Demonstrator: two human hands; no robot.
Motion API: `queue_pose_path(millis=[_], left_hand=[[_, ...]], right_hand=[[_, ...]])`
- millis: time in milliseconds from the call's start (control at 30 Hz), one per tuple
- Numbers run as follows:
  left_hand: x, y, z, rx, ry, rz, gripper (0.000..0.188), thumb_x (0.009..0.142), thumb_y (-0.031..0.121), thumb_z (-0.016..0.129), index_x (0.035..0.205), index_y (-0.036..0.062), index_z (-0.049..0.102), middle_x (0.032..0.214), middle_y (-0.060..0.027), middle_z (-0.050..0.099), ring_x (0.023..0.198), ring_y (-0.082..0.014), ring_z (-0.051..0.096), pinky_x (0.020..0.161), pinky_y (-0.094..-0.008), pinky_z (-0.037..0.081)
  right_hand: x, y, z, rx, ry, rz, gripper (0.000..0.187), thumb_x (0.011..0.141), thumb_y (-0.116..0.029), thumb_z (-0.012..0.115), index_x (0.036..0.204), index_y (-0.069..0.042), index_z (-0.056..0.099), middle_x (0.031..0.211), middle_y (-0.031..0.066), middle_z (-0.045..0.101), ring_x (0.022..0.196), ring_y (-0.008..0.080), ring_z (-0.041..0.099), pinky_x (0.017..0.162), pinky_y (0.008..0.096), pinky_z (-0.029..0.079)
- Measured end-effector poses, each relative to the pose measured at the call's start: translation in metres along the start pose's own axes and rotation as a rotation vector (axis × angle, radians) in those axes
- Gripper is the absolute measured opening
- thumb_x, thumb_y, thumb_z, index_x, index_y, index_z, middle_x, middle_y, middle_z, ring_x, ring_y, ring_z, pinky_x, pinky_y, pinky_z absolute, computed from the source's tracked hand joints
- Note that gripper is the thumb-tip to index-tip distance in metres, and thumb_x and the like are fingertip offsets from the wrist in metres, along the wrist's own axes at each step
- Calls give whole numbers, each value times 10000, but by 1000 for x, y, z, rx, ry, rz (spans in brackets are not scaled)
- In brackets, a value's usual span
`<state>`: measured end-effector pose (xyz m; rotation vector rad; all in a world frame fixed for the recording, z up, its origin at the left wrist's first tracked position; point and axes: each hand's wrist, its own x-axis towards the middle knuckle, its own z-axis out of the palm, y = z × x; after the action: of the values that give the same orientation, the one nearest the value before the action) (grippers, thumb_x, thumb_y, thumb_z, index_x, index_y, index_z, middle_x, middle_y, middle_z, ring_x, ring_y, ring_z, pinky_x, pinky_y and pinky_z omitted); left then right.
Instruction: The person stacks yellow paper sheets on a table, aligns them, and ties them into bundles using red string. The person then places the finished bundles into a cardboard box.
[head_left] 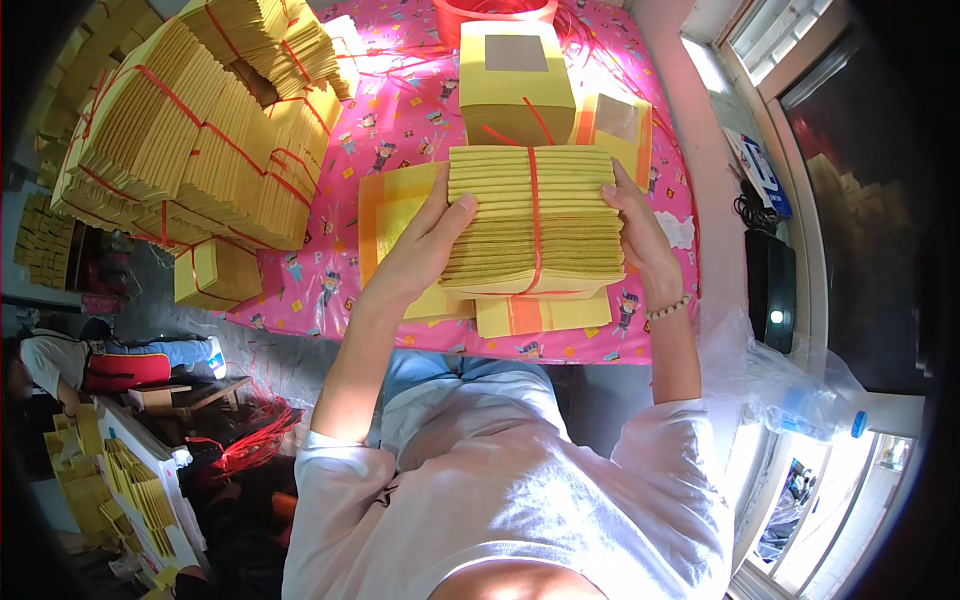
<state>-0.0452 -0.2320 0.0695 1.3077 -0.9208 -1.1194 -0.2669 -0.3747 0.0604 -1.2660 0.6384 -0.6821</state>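
Between my two hands is a bundle of folded yellow paper (490, 225), envelopes or bags by the look of it, with a red strap (535, 200) around its middle. My left hand (432, 235) grips its left side, thumb toward the front face. At the opposite side my right hand (645, 235) presses in, a beaded bracelet on its wrist. Flat yellow sheets with orange bands (540, 316) lie under and beside the bundle. Just beyond it stands another yellow stack (515, 95) with a grey patch on top and red strap pieces against its front.
Tall strapped yellow stacks (170, 140) fill the pink patterned table's (335, 240) left side. A red basin (490, 10) and loose red straps (600, 45) are at the back. A plastic bag with a bottle (810, 410) is by the right window. Another person (60, 365) is at far left.
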Motion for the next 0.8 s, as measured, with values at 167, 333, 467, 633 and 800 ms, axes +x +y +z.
queue_pose_path(millis=[167, 333, 467, 633, 800], left_hand=[[3, -3, -6, -108, -108, 2, 671, 1010, 286, 465, 1504, -13, 124, 1500, -119, 318, 1371, -168, 296, 1120, -285, 233], [1, 2, -2, -165, -46, 15, 715, 1002, 292, 468, 1507, -28, 75, 1548, -147, 232, 1428, -199, 210, 1150, -296, 175], [-13, -9, -9, -129, 112, 62, 698, 999, 300, 465, 1502, -33, 115, 1566, -169, 173, 1451, -223, 158, 1155, -308, 168], [-53, -14, 15, 27, 162, 228, 666, 980, 267, 506, 1479, -51, 200, 1514, -201, 243, 1407, -259, 251, 1134, -345, 228], [-55, -29, 38, 327, 379, 457, 731, 876, 209, 678, 1434, -50, 283, 1302, -188, 421, 1214, -264, 447, 1063, -378, 324]], right_hand=[[-4, -3, 3, 63, 2, 14, 564, 903, -296, 534, 1377, -30, 384, 1308, 73, 486, 1199, 154, 464, 1029, 316, 343], [-8, 2, 8, 167, 120, -38, 569, 956, -333, 503, 1410, -20, 361, 1381, 88, 454, 1243, 166, 455, 1043, 341, 355], [-16, 21, -8, 125, 323, -150, 433, 1000, -276, 474, 1329, 4, 479, 1284, 94, 549, 1185, 164, 522, 996, 335, 418], [-53, 30, 6, -72, 395, -208, 325, 1018, -194, 465, 1235, 6, 600, 1075, 42, 648, 1010, 99, 575, 914, 273, 469], [-57, 34, 12, -167, 389, -297, 325, 1017, -189, 477, 1262, -9, 593, 1030, 4, 635, 908, 56, 532, 885, 242, 459]])
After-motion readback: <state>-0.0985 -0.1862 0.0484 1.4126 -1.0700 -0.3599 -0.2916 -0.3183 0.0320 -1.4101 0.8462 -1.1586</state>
